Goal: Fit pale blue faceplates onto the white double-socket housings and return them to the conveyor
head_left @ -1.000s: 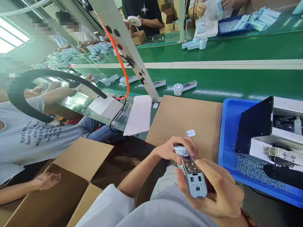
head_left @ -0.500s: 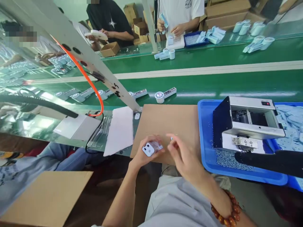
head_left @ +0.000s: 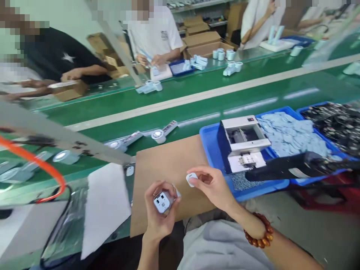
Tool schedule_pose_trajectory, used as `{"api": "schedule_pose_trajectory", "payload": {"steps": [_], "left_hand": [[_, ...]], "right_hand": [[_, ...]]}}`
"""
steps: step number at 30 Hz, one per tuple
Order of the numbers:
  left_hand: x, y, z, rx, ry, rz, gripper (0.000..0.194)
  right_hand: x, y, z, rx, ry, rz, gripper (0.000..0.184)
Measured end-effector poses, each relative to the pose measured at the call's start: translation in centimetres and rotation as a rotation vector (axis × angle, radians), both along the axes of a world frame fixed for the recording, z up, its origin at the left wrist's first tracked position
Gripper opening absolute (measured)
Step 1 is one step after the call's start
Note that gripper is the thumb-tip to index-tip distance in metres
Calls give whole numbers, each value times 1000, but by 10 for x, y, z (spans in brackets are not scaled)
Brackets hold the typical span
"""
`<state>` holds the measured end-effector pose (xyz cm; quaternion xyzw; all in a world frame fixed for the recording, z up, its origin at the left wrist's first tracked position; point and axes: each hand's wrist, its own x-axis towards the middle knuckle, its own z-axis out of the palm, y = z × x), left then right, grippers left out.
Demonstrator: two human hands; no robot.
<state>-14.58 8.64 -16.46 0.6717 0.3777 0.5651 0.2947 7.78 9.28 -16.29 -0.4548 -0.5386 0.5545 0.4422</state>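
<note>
Gripping device (head_left: pixel 162 202) end-on toward camera, left hand (head_left: pixel 159 215); right hand (head_left: pixel 213 187) pinching small cap (head_left: pixel 191 178).

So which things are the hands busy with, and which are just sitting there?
In use:
left hand holding a small white gadget
right hand pinching a little white cap

Sitting there:
cardboard sheet
blue tray
white paper
spare cap
</note>
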Motion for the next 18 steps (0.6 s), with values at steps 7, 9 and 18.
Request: {"api": "schedule_pose_trajectory", "payload": {"steps": [7,9,18], "left_hand": [[53,18,-11,195,-80,-299,94],[62,22,-14,170,-57,-354,97],[80,22,-17,-75,238,-539,94]], "right_hand": [[17,-39,44,-163,435,-56,71],[25,-44,41,-196,506,-69,73],[54,-53,34,-213,549,-28,69]]}}
